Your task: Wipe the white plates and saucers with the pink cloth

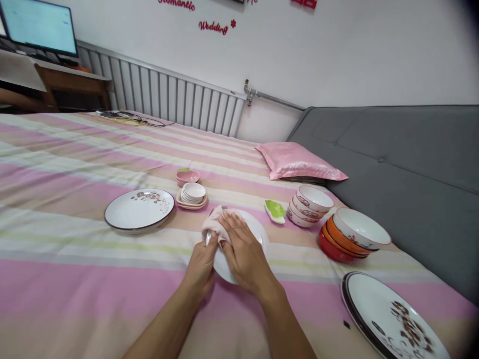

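Plate (223, 264), white, one: lies between both hands above the striped bed (75, 294). Left hand (201, 267) grips its rim; right hand (245, 252) spreads flat, pressing pink cloth (213, 223). Rightward: leaf-shaped dish (276, 209), stacked bowls (305, 212).

We observe the left hand (202, 267) gripping the left edge of a white plate (257, 227), while the right hand (243, 252) lies flat over a pale cloth (213, 222) on its face. On the striped bedspread (75, 279) we note, to the left, a flowered plate (130, 214) and small white bowls (194, 191) stacked on a pink dish (192, 205). To the right we record a leaf-shaped dish (275, 209), two stacks of bowls (305, 209) and dark-rimmed plates (385, 304), with a pink pillow (299, 159) beyond
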Motion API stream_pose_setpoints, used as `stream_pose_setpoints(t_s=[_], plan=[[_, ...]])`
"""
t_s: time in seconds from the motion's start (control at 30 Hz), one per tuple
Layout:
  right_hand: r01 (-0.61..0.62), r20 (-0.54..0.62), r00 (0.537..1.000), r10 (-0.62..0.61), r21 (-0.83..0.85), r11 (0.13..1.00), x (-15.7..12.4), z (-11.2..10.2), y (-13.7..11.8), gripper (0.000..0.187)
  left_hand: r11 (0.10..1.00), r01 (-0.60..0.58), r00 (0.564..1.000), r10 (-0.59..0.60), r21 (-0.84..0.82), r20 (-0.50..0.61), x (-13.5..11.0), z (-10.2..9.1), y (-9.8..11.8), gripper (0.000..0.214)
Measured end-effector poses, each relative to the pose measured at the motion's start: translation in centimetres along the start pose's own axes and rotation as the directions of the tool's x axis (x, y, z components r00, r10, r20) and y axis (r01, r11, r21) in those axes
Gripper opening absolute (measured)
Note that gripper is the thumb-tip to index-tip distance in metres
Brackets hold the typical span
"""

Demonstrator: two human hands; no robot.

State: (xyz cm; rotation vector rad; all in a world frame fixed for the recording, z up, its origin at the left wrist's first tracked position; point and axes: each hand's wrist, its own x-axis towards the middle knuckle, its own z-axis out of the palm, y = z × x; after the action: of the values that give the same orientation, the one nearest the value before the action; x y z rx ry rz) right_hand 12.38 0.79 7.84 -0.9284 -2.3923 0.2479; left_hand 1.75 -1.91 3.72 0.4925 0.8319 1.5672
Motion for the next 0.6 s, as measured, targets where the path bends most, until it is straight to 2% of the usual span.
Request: stream_pose_setpoints(t_s=[0.13,0.23,0.37,0.47,0.6], plan=[[-0.045,-0.010,0.999,0.044,-0.035,0.998,0.0,0.0,0.2,0.047,0.999,0.043,0.999,-0.042,0.021,-0.025,0.0,0.2,0.4,0.038],[-0.159,-0.080,0.985,0.153,-0.068,0.985,-0.2,-0.2,1.2,0.046,0.995,0.088,0.996,-0.088,0.048,-0.001,-0.4,0.3,0.5,0.042],[-0.377,-0.155,0.918,0.366,-0.051,0.925,-0.4,-1.1,2.5,0.045,0.989,0.112,0.994,-0.112,0.093,-0.003,-0.6,0.5,0.5,0.044],[-0.494,-0.127,0.865,0.485,-0.054,0.868,-0.7,-1.9,3.0,0.044,0.992,0.097,0.994,-0.093,0.078,-0.051,-0.4,0.4,0.7,0.043],[-0.561,-0.056,0.827,0.559,-0.114,0.820,-0.8,-2.1,2.9,0.045,0.999,0.045,0.988,-0.041,0.027,-0.146,0.1,0.0,1.3,0.043]])
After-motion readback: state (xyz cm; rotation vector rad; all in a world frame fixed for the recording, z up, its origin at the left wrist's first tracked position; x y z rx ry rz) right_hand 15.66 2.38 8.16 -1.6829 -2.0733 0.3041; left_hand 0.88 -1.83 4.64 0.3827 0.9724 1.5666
